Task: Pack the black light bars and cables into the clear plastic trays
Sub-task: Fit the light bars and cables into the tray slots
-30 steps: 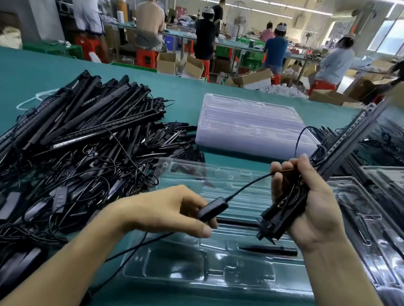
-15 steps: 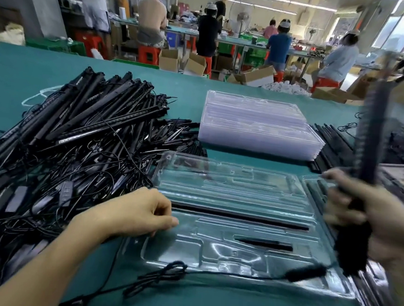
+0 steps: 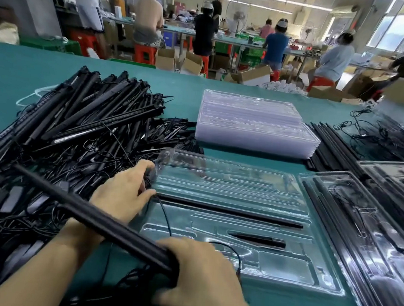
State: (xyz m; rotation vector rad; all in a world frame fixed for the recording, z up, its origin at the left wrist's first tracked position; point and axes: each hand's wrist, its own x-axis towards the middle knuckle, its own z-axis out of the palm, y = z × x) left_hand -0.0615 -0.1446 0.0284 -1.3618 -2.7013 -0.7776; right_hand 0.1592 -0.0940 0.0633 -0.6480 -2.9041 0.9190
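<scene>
**A:** What does the head view show nearest the camera?

**B:** The right hand, by the near edge of a teal counter. Its fingers are clamped round one end of a black bar. The bar slants up and to the left, crossing above the left forearm.

**A:** And the other hand?

**B:** The left hand is at the left end of a clear tray. Thumb and fingers are closed on a thin cable. From the thumb, the cable runs down over the tray and loops toward the right hand.

**A:** What is in that tray?

**B:** A second bar lies lengthwise in a slot across the middle. A short black piece sits in a smaller slot nearer the camera.

**A:** What else is on the counter?

**B:** A pile of black bars and tangled cables covers the left side and reaches the tray's far left corner. Beyond the tray, toward the far edge, is a stack of clear trays. Along the right edge, just beside the tray, lie filled trays. Loose bars lie between them and the stack.

**A:** And past the far edge?

**B:** People sit at other benches, some on red stools, and they are blurred.
</scene>
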